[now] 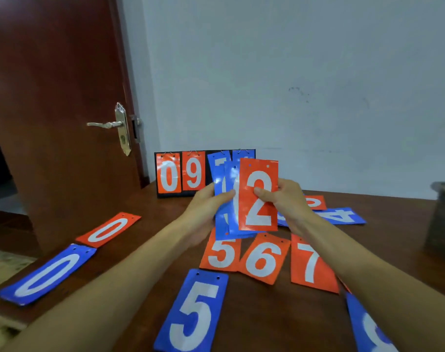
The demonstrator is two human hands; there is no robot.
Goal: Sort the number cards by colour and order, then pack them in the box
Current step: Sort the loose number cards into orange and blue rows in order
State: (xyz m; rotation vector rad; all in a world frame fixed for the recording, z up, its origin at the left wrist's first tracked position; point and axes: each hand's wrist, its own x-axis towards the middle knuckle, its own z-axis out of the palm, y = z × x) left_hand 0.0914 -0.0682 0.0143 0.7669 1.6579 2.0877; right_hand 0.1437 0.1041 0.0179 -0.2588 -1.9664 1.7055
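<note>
My left hand (206,207) grips a fan of blue cards (225,224) held upright above the table. My right hand (283,201) pinches a red 2 card (258,179) at the front of that fan. Flat on the brown table (145,240) lie red cards 5 (220,255), 6 (264,259) and 7 (311,268) in a row. A blue 5 (193,313) lies nearer to me. At the left lie a red 0 (108,228) and a blue 0 (47,274). A blue 4 (343,215) lies at the right.
A black flip scoreboard (180,174) showing red 0 and 9 stands at the table's back by the wall. A brown door with a metal handle (107,124) stands to the left. A dark box-like object (442,219) sits at the right edge. Another blue card (368,329) lies under my right forearm.
</note>
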